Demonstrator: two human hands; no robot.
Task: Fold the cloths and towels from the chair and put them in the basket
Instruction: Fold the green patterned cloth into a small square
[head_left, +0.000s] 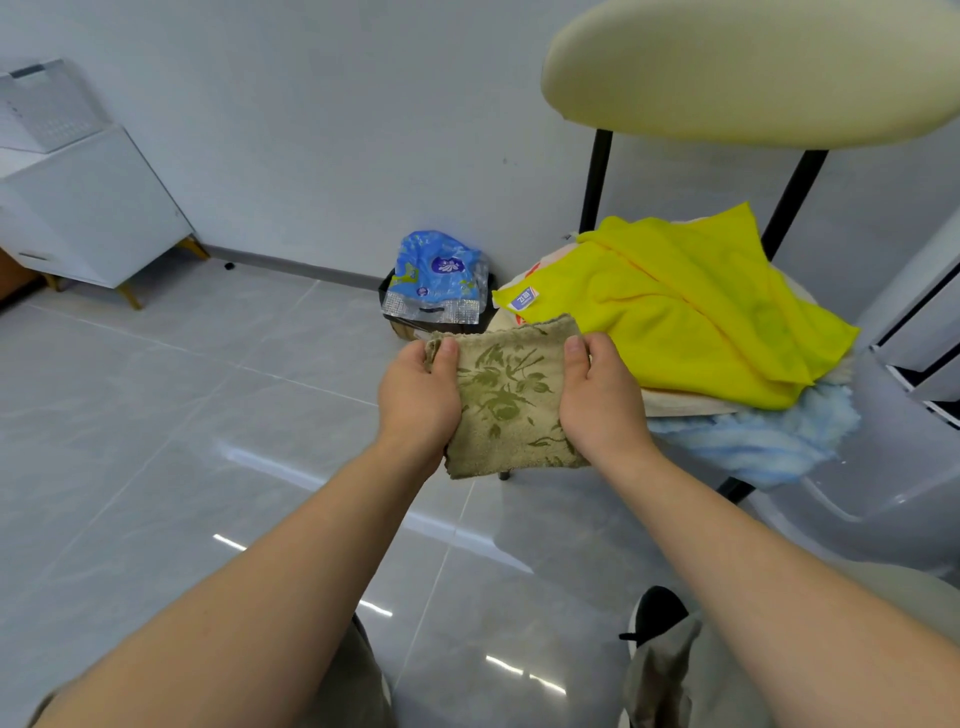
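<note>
A small olive-green towel (511, 400) with a leaf pattern is folded into a rectangle and held in the air in front of the chair. My left hand (418, 397) grips its left edge with the thumb on top. My right hand (597, 400) grips its right edge the same way. Behind it, the chair seat (685, 408) carries a pile: a bright yellow cloth (691, 306) on top and a fluffy light-blue towel (769, 441) hanging off the front. No basket is in view.
The chair's cream backrest (753, 67) on black posts rises at the upper right. A blue plastic bag (439, 275) sits in a dark bin by the wall. A white cabinet (88, 208) stands far left. Glossy grey floor tiles (208, 441) spread below.
</note>
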